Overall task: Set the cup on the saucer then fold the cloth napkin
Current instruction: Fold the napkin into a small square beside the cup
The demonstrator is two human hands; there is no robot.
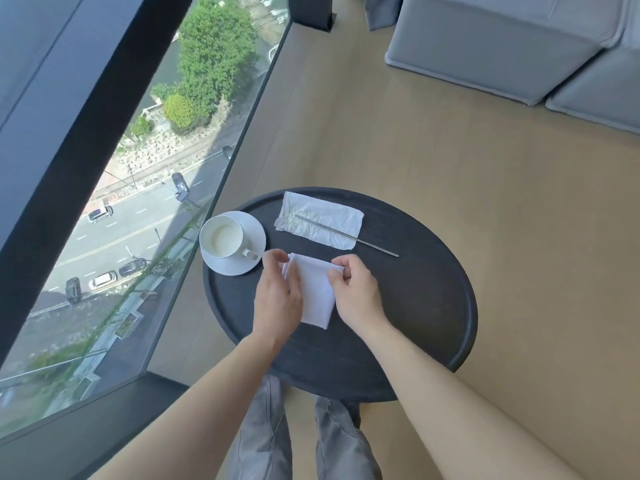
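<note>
A white cup stands upright on a white saucer at the left edge of the round black table, its handle pointing right. A white cloth napkin lies folded into a narrow shape in the middle of the table. My left hand pinches its far left corner and covers its left side. My right hand pinches the far right corner. Both hands rest low over the cloth.
A crumpled white paper napkin lies at the back of the table with a thin metal stick across it. A floor-to-ceiling window runs along the left. Grey sofa blocks stand at the back right on a beige floor.
</note>
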